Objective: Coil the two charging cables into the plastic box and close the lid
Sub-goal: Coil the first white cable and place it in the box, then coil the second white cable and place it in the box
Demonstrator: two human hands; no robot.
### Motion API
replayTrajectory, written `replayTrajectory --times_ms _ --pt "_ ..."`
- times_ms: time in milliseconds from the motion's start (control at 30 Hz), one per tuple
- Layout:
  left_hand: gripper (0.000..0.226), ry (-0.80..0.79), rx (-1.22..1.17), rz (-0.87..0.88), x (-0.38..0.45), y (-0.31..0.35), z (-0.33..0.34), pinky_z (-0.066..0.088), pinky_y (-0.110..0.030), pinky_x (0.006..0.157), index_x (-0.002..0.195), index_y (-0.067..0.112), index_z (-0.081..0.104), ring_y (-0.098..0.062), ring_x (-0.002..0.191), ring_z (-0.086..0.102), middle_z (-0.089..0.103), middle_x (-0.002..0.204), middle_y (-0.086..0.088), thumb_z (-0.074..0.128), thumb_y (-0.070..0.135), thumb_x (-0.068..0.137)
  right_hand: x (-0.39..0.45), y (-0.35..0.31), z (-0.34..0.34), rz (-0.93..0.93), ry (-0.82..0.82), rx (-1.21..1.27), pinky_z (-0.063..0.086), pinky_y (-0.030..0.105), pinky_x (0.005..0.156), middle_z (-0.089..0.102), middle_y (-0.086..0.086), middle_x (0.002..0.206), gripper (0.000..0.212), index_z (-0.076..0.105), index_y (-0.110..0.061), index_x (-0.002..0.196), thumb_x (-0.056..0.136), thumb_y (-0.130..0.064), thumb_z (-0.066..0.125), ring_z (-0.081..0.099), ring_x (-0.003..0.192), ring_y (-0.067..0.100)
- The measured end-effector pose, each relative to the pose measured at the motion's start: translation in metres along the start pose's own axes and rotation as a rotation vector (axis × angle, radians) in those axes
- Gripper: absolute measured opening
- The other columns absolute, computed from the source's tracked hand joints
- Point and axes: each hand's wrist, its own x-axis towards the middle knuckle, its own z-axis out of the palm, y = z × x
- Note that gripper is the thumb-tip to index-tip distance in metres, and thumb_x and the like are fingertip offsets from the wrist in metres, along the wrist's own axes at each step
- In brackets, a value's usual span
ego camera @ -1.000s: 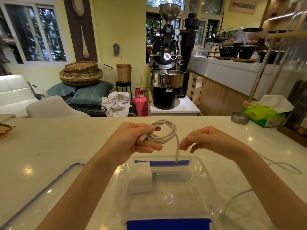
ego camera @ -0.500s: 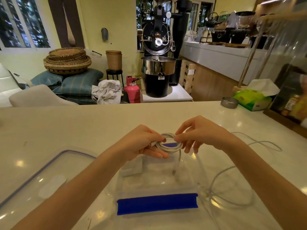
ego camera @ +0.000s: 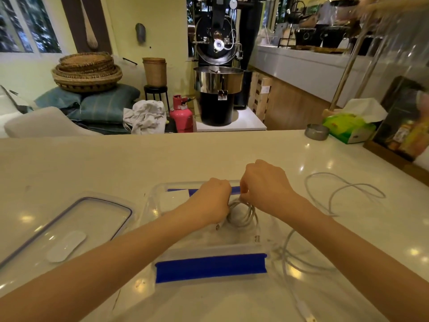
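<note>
Both my left hand (ego camera: 212, 198) and right hand (ego camera: 264, 187) pinch the coiled cable (ego camera: 243, 213) down into the plastic box (ego camera: 210, 252); second cable (ego camera: 343, 191) lies loose at 3 o'clock, lid (ego camera: 69, 226) off at 9.

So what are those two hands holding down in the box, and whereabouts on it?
A coiled white cable. The left hand and the right hand pinch the top of the coil inside the plastic box.
</note>
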Motion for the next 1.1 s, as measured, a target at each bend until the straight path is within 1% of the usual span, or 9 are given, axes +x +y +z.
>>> replayTrajectory --times_ms 67,167,333,500,633,767,867,933,1100 --pt "0.008 -0.005 0.037 0.005 0.001 0.002 0.001 0.053 -0.039 0.076 0.079 0.001 0.06 -0.032 0.077 0.061 0.046 0.06 -0.006 0.052 -0.001 0.082 -0.002 0.0 0.004 -0.017 0.019 -0.039 0.023 0.023 0.047 0.038 -0.002 0.067 0.011 0.067 -0.014 0.088 0.078 -0.017 0.063 0.033 0.077 0.014" --pt "0.01 -0.008 0.042 -0.01 0.001 0.002 0.0 0.056 -0.04 0.077 0.085 -0.005 0.065 -0.032 0.08 0.065 0.06 0.074 -0.015 0.058 -0.001 0.08 -0.004 0.001 0.006 -0.029 0.025 -0.069 0.016 0.023 0.044 0.044 -0.001 0.072 0.011 0.067 -0.014 0.088 0.08 -0.02 0.061 0.032 0.079 0.015" --pt "0.014 -0.005 0.027 -0.018 0.001 0.002 0.001 0.056 -0.041 0.076 0.091 -0.006 0.066 -0.033 0.08 0.067 0.065 0.08 -0.021 0.061 0.001 0.08 -0.003 0.004 0.004 -0.066 0.033 -0.039 0.025 0.025 0.052 0.047 0.001 0.073 0.019 0.068 -0.015 0.094 0.083 -0.028 0.06 0.035 0.079 0.014" --pt "0.018 0.028 -0.032 -0.018 0.001 -0.001 -0.002 0.056 -0.044 0.076 0.094 -0.004 0.064 -0.033 0.08 0.066 0.068 0.091 -0.022 0.062 0.007 0.081 -0.008 0.023 -0.006 -0.096 0.126 0.244 0.025 0.02 0.048 0.042 -0.015 0.06 0.013 0.073 -0.022 0.086 0.081 -0.029 0.063 0.041 0.067 0.011" --pt "0.02 0.072 -0.037 0.02 -0.003 0.002 -0.008 0.054 -0.041 0.081 0.1 0.004 0.067 -0.027 0.085 0.065 0.068 0.098 -0.015 0.061 0.014 0.083 -0.014 0.046 -0.019 -0.035 0.134 0.541 0.037 0.009 0.051 0.058 -0.018 0.065 0.006 0.074 -0.021 0.08 0.077 -0.022 0.068 0.054 0.059 0.0" --pt "0.018 0.15 -0.1 0.14 -0.011 0.02 -0.018 0.053 -0.032 0.079 0.097 0.01 0.071 -0.019 0.083 0.063 0.071 0.096 -0.007 0.059 0.017 0.084 -0.028 0.076 -0.026 -0.051 -0.005 0.682 0.043 0.002 0.056 0.069 -0.013 0.066 0.007 0.072 -0.028 0.08 0.078 -0.026 0.066 0.06 0.066 -0.006" --pt "0.017 0.137 -0.238 0.212 -0.017 0.039 -0.019 0.048 -0.009 0.061 0.096 0.012 0.071 -0.004 0.067 0.061 0.067 0.075 0.007 0.061 0.017 0.084 -0.047 0.1 -0.027 -0.03 -0.158 0.713 0.046 0.007 0.057 0.071 -0.02 0.075 0.01 0.07 -0.036 0.083 0.078 -0.038 0.061 0.062 0.074 -0.005" --pt "0.017 0.088 -0.321 0.245 -0.02 0.053 -0.015 0.048 -0.007 0.057 0.098 0.014 0.07 -0.002 0.065 0.061 0.061 0.068 0.013 0.061 0.019 0.084 -0.061 0.114 -0.024 -0.021 -0.211 0.742 0.044 0.01 0.067 0.071 -0.023 0.084 0.016 0.07 -0.036 0.088 0.079 -0.041 0.058 0.063 0.082 -0.004" --pt "0.024 0.053 -0.285 0.33 -0.025 0.081 0.006 0.049 -0.017 0.073 0.107 0.012 0.066 -0.009 0.084 0.063 0.071 0.101 -0.003 0.058 0.022 0.087 -0.089 0.128 -0.013 -0.022 -0.337 0.843 0.048 0.007 0.074 0.072 -0.02 0.089 0.017 0.071 -0.035 0.092 0.075 -0.037 0.067 0.065 0.086 0.001"
